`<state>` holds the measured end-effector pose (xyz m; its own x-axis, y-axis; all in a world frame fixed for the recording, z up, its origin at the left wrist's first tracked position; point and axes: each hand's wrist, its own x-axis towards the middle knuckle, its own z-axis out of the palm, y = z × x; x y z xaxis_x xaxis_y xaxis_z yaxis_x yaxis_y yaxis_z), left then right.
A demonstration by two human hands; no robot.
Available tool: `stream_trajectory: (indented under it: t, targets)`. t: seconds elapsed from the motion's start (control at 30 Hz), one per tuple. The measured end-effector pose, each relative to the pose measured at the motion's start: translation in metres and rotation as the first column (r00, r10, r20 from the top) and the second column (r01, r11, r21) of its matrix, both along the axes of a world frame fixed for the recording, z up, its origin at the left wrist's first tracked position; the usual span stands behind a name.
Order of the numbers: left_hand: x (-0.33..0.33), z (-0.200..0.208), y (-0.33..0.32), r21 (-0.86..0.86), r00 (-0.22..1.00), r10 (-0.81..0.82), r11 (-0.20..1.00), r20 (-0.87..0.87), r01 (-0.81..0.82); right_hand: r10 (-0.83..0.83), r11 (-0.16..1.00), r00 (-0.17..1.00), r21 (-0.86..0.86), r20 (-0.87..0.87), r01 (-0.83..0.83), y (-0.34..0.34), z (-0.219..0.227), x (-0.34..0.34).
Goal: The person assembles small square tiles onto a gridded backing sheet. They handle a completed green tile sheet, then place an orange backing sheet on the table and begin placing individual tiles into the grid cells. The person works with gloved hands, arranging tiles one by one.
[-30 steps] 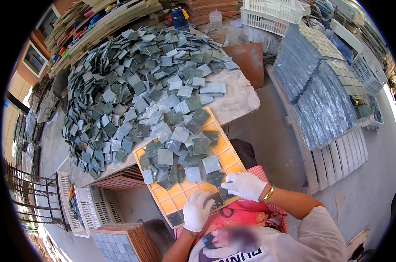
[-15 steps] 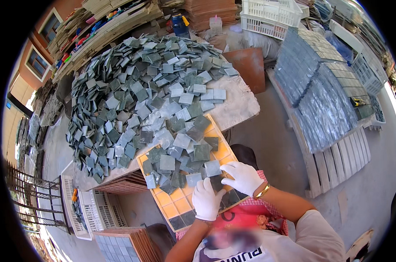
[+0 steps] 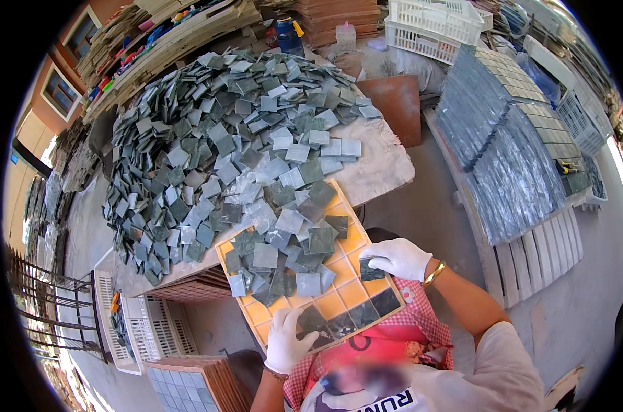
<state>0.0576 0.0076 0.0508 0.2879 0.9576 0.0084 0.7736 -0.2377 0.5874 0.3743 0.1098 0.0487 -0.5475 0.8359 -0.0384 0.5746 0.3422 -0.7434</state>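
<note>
In front of me lies a yellow gridded tray (image 3: 260, 313) with a wooden rim, tilted on my lap against the table. My right hand (image 3: 402, 259), in a white glove, pinches a dark stone tile (image 3: 372, 270) at the tray's right edge. My left hand (image 3: 286, 342), also gloved, has finger and thumb around another dark tile (image 3: 313, 318) at the near left corner. Dark tiles (image 3: 363, 315) fill cells along the near edge. A loose heap of grey-green tiles (image 3: 265, 255) covers the tray's far part.
A large pile of tiles (image 3: 188, 158) spreads over the table (image 3: 387, 161). To the right, tile stacks (image 3: 510, 172) stand on a pallet (image 3: 531, 257). White crates (image 3: 162, 326) and a stack of tile-faced boards (image 3: 184, 388) are at the lower left.
My hands have moved apart: the left toward the near left corner, the right outward to the right edge. A dark tile now shows in my right hand.
</note>
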Motion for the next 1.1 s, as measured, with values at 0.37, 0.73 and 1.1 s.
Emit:
stream_trajectory:
  t: [0.37,0.73,1.1]
  targets:
    - [0.053,-0.004,0.016,0.105,0.991,-0.103,0.99,0.089,0.094,-0.039,0.995,0.947,0.098,0.319,0.008,-0.037,-0.008,-0.013]
    - [0.085,-0.023,0.027,0.016,0.985,-0.032,0.999,0.168,0.03,-0.174,0.964,0.982,0.219,0.073,0.154,-0.033,0.016,-0.025]
    - [0.056,0.0,0.051,0.178,0.927,0.341,0.933,-0.156,-0.313,-0.211,0.932,0.977,0.306,0.026,0.193,0.028,0.015,-0.076]
